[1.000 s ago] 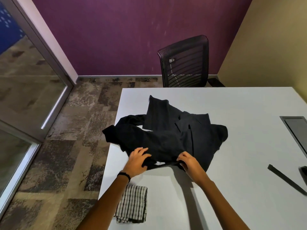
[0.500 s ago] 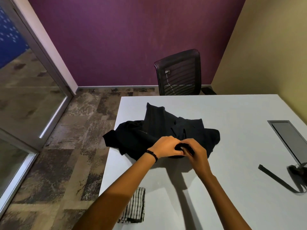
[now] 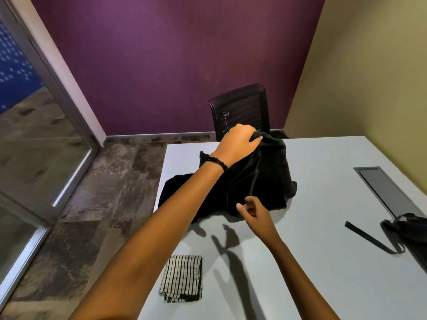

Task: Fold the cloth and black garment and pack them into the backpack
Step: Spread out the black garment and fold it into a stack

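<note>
Two hands work a black garment (image 3: 261, 179) on the white table (image 3: 323, 269): the left hand (image 3: 238, 143) grips a bunch lifted at the far side, and the right hand (image 3: 254, 211) is at its near hem, grip unclear. The striped cloth (image 3: 182, 277) lies folded near-left, and the backpack (image 3: 410, 232) is at the right. Lifting from one point may drag the overhanging left part off the edge.

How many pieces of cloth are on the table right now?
2. The black garment is mid-table, its top gripped and lifted by the left hand; the striped cloth lies folded near the front-left edge. Others could be hidden under the garment.
</note>
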{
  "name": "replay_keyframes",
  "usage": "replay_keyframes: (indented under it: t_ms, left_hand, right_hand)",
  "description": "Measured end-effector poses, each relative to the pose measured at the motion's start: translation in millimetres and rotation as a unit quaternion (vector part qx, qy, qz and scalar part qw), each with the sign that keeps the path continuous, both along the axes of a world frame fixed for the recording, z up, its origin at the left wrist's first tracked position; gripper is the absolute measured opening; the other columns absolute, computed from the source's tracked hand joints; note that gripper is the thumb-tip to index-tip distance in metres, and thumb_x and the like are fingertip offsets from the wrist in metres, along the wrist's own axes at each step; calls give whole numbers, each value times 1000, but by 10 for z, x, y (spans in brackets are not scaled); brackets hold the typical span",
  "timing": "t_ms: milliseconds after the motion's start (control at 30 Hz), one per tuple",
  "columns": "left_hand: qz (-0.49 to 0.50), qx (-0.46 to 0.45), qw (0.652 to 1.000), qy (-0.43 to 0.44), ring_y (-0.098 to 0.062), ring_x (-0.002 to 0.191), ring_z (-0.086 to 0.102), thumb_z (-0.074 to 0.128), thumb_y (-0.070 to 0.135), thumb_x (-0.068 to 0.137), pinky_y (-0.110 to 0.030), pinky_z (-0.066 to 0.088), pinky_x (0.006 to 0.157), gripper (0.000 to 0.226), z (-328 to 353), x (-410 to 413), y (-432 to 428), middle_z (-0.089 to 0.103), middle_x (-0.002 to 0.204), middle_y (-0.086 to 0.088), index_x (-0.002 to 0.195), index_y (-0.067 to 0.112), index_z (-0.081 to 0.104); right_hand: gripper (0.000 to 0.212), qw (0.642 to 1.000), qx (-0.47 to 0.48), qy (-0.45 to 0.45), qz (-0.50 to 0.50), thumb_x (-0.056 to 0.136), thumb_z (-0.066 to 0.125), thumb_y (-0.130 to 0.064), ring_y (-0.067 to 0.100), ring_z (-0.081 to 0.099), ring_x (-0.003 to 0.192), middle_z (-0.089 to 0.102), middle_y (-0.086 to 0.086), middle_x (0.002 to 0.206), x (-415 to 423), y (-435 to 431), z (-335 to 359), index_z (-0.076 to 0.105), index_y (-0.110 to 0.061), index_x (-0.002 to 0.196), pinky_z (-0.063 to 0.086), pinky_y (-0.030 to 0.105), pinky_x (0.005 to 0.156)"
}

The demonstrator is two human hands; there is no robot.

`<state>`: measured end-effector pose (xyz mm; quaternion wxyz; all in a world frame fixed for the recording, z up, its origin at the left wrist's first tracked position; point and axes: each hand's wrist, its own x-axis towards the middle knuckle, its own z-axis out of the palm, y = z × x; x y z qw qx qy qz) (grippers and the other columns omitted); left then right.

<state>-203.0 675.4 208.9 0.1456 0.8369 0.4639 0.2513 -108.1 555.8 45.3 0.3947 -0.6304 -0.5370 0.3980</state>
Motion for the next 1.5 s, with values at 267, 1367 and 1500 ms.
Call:
replay_keyframes:
  t_ms: [267,1367,1500]
  left_hand:
    - [43,9,995,-89,-16,49,32,50,18,93,-29,28,51,40,455,-5,-88,33,52,0,58,12,31]
    - [16,-73,868,-492,-4,56,53,51,13,90,-16,43,59,33,1698,-618,-358,54,55,9,58,19,56]
    - [-38,-73,900,-428,-11,61,45,62,34,88,-22,41,64,33,1622,-704,-302,44,64,-1,64,14,50]
  right_hand:
    - [74,999,-50,-2,21,79,70,-42,18,56,111,54,4,128,-332,-198,33,34,-18,139,44,22,85]
    - [27,872,415,-31,-256,78,47,-8,-14,50,65,61,2,86,1140,358,2877,67,-4,96,41,15,72]
    - [27,851,432,-40,-295,76,50,-11,-16,50,63,62,1,86,1289,328,3050,68,-2,94,41,12,70]
